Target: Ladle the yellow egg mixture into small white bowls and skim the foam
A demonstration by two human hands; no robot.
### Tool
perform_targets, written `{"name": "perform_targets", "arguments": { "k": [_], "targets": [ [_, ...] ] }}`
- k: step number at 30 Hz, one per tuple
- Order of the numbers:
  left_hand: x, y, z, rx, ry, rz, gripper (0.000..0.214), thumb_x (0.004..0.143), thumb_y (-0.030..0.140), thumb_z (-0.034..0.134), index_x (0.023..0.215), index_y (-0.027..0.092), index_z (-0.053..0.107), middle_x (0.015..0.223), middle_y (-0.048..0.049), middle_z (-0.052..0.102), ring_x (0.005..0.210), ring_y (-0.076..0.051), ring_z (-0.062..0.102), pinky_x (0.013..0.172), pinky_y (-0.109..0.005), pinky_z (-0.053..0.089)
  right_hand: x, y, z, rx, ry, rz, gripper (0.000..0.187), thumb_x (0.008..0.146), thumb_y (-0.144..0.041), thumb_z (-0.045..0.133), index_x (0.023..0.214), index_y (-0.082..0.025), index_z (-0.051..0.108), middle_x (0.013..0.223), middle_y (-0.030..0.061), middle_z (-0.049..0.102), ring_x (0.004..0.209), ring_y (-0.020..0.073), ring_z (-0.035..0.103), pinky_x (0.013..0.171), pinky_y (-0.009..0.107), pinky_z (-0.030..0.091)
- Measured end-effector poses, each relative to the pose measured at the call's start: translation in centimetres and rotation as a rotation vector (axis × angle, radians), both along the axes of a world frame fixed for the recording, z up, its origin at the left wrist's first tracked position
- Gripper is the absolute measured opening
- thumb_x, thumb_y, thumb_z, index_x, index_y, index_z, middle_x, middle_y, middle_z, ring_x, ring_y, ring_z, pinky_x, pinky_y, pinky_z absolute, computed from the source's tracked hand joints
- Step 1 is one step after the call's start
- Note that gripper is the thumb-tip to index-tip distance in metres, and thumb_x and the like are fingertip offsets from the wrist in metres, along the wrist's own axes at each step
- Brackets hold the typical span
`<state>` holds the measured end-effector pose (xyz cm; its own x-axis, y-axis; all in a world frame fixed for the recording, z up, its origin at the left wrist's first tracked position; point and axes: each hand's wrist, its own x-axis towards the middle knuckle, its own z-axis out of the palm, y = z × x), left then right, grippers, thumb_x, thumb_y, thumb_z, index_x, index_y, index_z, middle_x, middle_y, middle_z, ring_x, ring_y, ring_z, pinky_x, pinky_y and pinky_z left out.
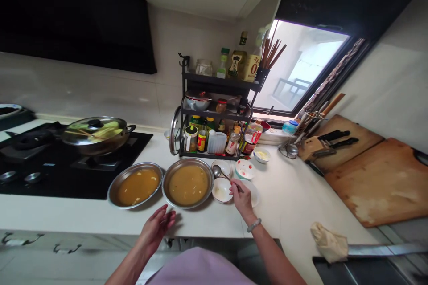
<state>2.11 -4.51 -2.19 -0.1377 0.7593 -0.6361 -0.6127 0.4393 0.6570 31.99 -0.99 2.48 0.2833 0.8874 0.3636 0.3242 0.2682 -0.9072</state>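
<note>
My right hand [241, 197] grips a metal spoon [217, 170] by its handle; the bowl of the spoon hangs over the small white bowls. Under it sits a white bowl [222, 190] with a little pale residue inside. My left hand [157, 228] is held with fingers apart and nothing in it, just in front of a round metal basin [187, 183] of yellowish-brown liquid. To the left stands a second metal basin [136, 185] with browner liquid and pale bits. A bowl with red spots [244, 169] and a white plate [251, 192] lie by my right hand.
At left, a lidded pan [95, 136] rests on the black stove [60, 178]. Behind the basins stands a black rack [217, 111] of bottles and jars. Cutting boards [377, 182], a knife block [312, 147] and a cloth [329, 241] are at right. A small bowl [262, 155] holds something pale yellow.
</note>
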Motion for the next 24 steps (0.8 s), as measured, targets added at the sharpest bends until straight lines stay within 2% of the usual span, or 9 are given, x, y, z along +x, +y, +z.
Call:
{"name": "perform_targets", "arguments": {
  "k": [3,5,9,12,17,24],
  "targets": [
    [-0.2,0.0,0.0,-0.01,-0.029,-0.03,0.025,0.085,0.003,0.052,0.109,0.012,0.055,0.08,-0.0113,0.07,0.068,-0.018,0.071,0.057,-0.024,0.056,0.2,0.0,-0.1,-0.02,0.029,-0.018,0.028,0.079,-0.043,0.06,0.088,-0.019,0.072,0.074,0.0041,0.07,0.05,0.0144,0.061,0.049,0.027,0.053],
    [-0.4,0.0,-0.1,-0.012,-0.041,-0.053,0.028,0.085,0.002,0.052,0.111,0.012,0.054,0.082,-0.0118,0.071,0.068,-0.018,0.071,0.057,-0.024,0.056,0.7,0.1,-0.2,-0.003,0.048,-0.083,0.03,0.079,-0.045,0.06,0.089,-0.018,0.071,0.069,0.0034,0.069,0.05,0.0146,0.061,0.052,0.028,0.054],
    [-1.3,0.0,-0.3,-0.015,-0.029,-0.086,0.025,0.088,0.006,0.05,0.112,0.011,0.053,0.084,-0.0135,0.07,0.068,-0.017,0.071,0.057,-0.023,0.056,2.9,0.7,-0.1,0.079,0.063,-0.325,0.038,0.08,-0.049,0.059,0.098,-0.017,0.069,0.075,0.0044,0.07,0.058,0.0162,0.064,0.059,0.03,0.055],
    [-2.4,-0.1,-0.5,-0.041,-0.022,-0.086,0.02,0.089,0.007,0.049,0.109,0.01,0.054,0.081,-0.0135,0.07,0.066,-0.016,0.07,0.058,-0.023,0.056,4.7,1.5,-0.1,0.054,0.067,-0.469,0.041,0.077,-0.053,0.059,0.094,-0.016,0.067,0.075,0.0049,0.07,0.06,0.0181,0.065,0.056,0.031,0.055],
    [-5.5,-0.2,-1.3,-0.079,-0.029,-0.02,0.017,0.088,0.007,0.049,0.104,0.01,0.056,0.081,-0.0127,0.07,0.065,-0.015,0.07,0.058,-0.023,0.056,4.7,2.0,-0.6,-0.021,0.063,-0.447,0.042,0.071,-0.057,0.062,0.084,-0.017,0.066,0.061,0.0017,0.067,0.052,0.0199,0.065,0.05,0.031,0.054],
    [-10.7,0.4,-1.8,-0.106,-0.031,0.086,0.012,0.086,0.008,0.051,0.095,0.012,0.058,0.081,-0.0113,0.07,0.067,-0.017,0.07,0.057,-0.025,0.057,3.1,1.1,-0.3,-0.058,0.002,-0.443,0.041,0.071,-0.056,0.062,0.084,-0.018,0.068,0.059,0.0023,0.067,0.05,0.0207,0.065,0.052,0.033,0.054]
  ]
}}
